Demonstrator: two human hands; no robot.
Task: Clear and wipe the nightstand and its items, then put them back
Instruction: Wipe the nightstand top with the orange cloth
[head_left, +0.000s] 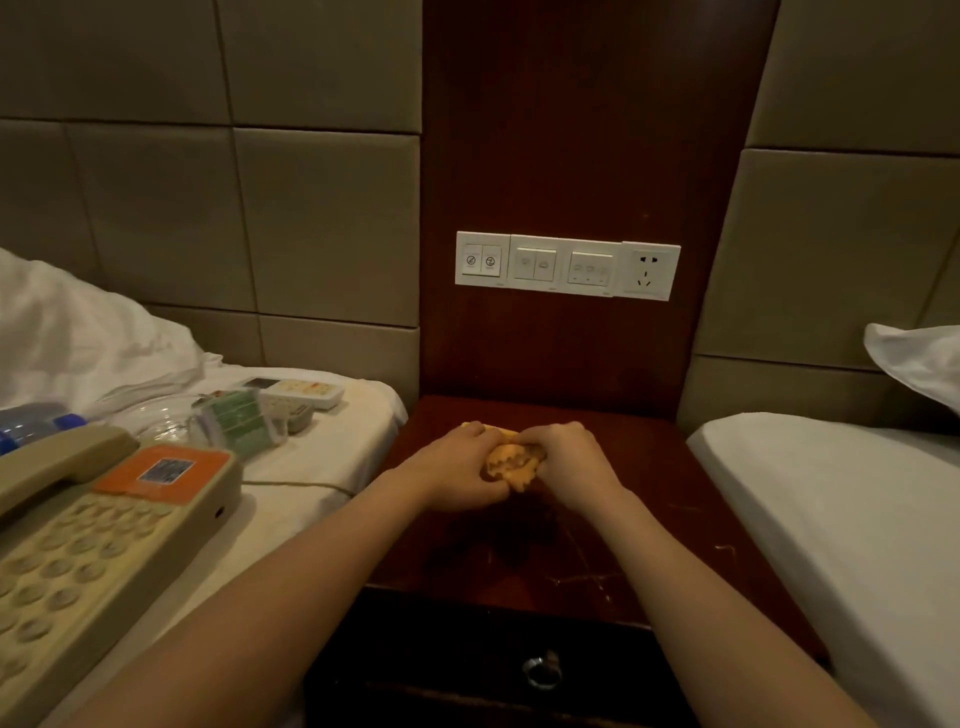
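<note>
Left hand (457, 467) and right hand (566, 462) both clutch a bunched yellow cloth (511, 465) on the scratched dark wooden surface (545, 551), the telephone (104, 519), its orange sticker unreadable, lying on the left bed (322, 467)

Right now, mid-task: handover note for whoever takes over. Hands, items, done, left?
Hands: left hand and right hand both grip the bunched yellow cloth at the back of the nightstand top.
Items: telephone, remote, green card stand and water bottles lie on the bed to the left.
Done: nightstand top cleared.
Left: wipe the top (cannot tell how much is wiped), wipe the items, put them back.
</note>
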